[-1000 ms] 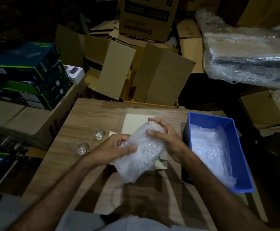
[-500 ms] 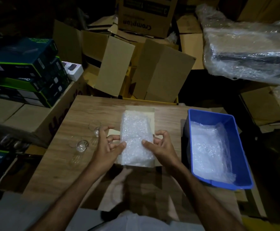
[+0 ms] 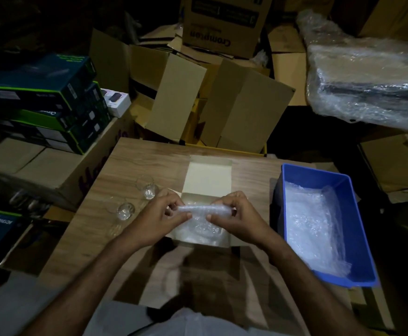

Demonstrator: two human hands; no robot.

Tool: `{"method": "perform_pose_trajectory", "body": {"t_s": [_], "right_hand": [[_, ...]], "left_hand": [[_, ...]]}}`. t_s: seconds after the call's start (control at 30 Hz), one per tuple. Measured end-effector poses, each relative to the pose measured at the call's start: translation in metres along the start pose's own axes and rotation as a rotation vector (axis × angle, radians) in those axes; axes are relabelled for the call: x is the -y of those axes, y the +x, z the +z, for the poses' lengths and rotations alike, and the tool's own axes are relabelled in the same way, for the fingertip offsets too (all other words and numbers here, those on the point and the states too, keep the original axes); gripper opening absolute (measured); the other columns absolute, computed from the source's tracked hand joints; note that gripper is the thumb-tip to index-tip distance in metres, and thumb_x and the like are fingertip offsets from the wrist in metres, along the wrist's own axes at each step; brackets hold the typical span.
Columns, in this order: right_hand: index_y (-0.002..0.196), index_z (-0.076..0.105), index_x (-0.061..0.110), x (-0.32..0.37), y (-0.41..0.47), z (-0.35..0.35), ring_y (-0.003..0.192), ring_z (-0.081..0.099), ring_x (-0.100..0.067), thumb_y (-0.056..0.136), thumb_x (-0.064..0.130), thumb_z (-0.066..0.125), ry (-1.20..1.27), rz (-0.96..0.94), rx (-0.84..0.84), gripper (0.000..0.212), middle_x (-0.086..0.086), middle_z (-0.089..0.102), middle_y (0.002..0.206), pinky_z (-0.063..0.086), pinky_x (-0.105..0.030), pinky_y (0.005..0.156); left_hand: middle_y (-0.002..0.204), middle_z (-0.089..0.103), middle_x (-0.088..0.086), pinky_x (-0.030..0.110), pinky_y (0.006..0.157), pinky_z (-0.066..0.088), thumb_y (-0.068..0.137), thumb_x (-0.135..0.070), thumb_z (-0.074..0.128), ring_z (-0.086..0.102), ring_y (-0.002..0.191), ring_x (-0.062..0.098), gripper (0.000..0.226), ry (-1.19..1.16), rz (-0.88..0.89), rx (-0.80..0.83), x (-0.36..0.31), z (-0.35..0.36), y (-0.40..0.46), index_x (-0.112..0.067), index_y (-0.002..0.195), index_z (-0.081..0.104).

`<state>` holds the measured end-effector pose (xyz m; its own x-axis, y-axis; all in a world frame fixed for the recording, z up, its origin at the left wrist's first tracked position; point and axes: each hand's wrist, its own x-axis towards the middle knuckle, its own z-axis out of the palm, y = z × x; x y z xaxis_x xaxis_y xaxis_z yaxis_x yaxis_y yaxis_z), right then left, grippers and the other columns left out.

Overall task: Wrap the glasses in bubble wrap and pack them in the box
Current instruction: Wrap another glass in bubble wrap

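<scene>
Now bubble-wrapped roll [image 3: 204, 209] crosswise over the box [image 3: 208, 180], ends pinched in left hand [image 3: 160, 214] and right hand [image 3: 237, 214] grip

Two bare glasses [image 3: 149, 191] [image 3: 124, 211], one small open box [image 3: 206, 180], one blue bin [image 3: 358, 229], two hands [image 3: 160, 215] [image 3: 238, 214].

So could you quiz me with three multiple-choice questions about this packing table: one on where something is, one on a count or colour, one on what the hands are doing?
1. Where do the bare glasses stand?
A. On the table, left of the small box
B. Inside the blue bin
C. On the green cartons

2. How many unwrapped glasses show?
A. Five
B. Two
C. None

3. What are the hands doing?
A. Resting flat
B. Both pinching bubble wrap over the box
C. Lifting the bin

Answers:
1 A: the glasses stand on the table, left of the small box.
2 B: two show.
3 B: the left hand and right hand pinch the bubble wrap.
</scene>
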<state>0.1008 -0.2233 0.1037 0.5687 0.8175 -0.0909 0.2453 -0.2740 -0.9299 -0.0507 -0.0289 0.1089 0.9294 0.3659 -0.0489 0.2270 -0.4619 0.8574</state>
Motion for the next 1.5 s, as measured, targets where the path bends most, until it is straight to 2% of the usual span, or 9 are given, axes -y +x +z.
{"method": "perform_pose_trajectory", "body": {"t_s": [0.13,0.3,0.53,0.67,0.8,1.0,1.1,1.3,1.5], "right_hand": [[0.110,0.060,0.002,0.001,0.004,0.010,0.101,0.070,-0.033,0.093,0.020,0.071,0.360,0.003,0.033,0.027,-0.018,0.067,0.108,0.058,-0.061,0.084],[0.104,0.062,0.018,0.001,0.012,0.034,0.083,0.067,-0.019,0.100,0.011,0.059,0.199,-0.119,-0.033,0.008,0.004,0.067,0.100,0.057,-0.038,0.055],[0.095,0.080,0.012,-0.012,0.026,0.049,0.123,0.057,-0.013,0.080,-0.009,0.058,0.207,-0.176,0.006,0.034,-0.004,0.060,0.127,0.054,-0.024,0.088],[0.107,0.077,0.011,-0.011,0.034,0.057,0.122,0.061,-0.016,0.088,0.019,0.073,0.333,-0.119,0.035,0.021,-0.002,0.063,0.129,0.059,-0.034,0.091],[0.130,0.063,0.014,-0.014,0.047,0.072,0.115,0.067,-0.022,0.095,0.015,0.071,0.235,-0.154,0.022,0.036,0.001,0.067,0.126,0.061,-0.041,0.087],[0.112,0.074,0.016,-0.022,0.082,0.096,0.105,0.069,-0.010,0.087,0.006,0.077,-0.018,-0.257,-0.144,0.027,0.005,0.074,0.111,0.060,-0.040,0.087],[0.106,0.077,0.020,-0.025,0.100,0.105,0.102,0.069,-0.006,0.086,0.007,0.079,-0.077,-0.215,-0.234,0.024,0.010,0.074,0.107,0.059,-0.037,0.084],[0.113,0.074,0.024,-0.024,0.124,0.117,0.109,0.066,-0.004,0.089,0.009,0.075,-0.091,-0.120,-0.266,0.029,0.012,0.072,0.114,0.058,-0.037,0.091],[0.120,0.072,0.026,-0.022,0.134,0.120,0.111,0.063,-0.005,0.091,0.005,0.070,-0.069,-0.064,-0.233,0.036,0.008,0.066,0.118,0.059,-0.038,0.091]], "left_hand": [[0.096,0.069,0.011,0.026,0.071,0.058,0.096,-0.007,0.064,0.069,0.088,0.022,0.026,-0.366,-0.104,0.110,0.001,0.000,-0.002,0.014,0.104,0.050],[0.095,0.064,0.011,0.034,0.066,0.054,0.097,0.002,0.060,0.061,0.085,0.029,0.017,-0.444,-0.122,0.064,0.012,-0.004,-0.003,0.004,0.112,0.052],[0.128,0.053,0.030,0.052,0.091,0.057,0.085,-0.022,0.073,0.055,0.119,0.044,0.035,-0.892,-0.324,0.139,0.038,-0.021,-0.013,0.000,0.111,0.066],[0.121,0.068,0.015,0.052,0.089,0.059,0.087,-0.002,0.074,0.070,0.108,0.033,0.032,-0.720,-0.280,-0.032,0.042,-0.024,-0.008,-0.010,0.116,0.064],[0.117,0.072,0.012,0.052,0.087,0.058,0.091,0.002,0.068,0.070,0.105,0.036,0.038,-0.614,-0.270,-0.123,0.048,-0.028,-0.004,-0.015,0.124,0.064],[0.092,0.076,-0.005,0.026,0.069,0.061,0.082,-0.004,0.079,0.074,0.087,0.013,0.029,-0.294,-0.280,-0.286,0.077,-0.048,0.017,-0.025,0.100,0.070],[0.101,0.065,-0.011,0.027,0.076,0.058,0.078,-0.013,0.083,0.067,0.090,0.006,0.036,0.040,-0.206,-0.369,0.119,-0.069,0.041,-0.037,0.098,0.064],[0.148,0.042,0.002,0.040,0.106,0.045,0.059,-0.030,0.096,0.042,0.133,0.025,0.104,0.386,-0.361,-0.150,0.172,-0.086,0.095,-0.024,0.147,0.042],[0.107,0.070,-0.008,0.033,0.079,0.056,0.057,-0.036,0.097,0.066,0.097,0.014,0.066,0.348,-0.375,-0.106,0.192,-0.088,0.115,-0.028,0.111,0.060]]}}
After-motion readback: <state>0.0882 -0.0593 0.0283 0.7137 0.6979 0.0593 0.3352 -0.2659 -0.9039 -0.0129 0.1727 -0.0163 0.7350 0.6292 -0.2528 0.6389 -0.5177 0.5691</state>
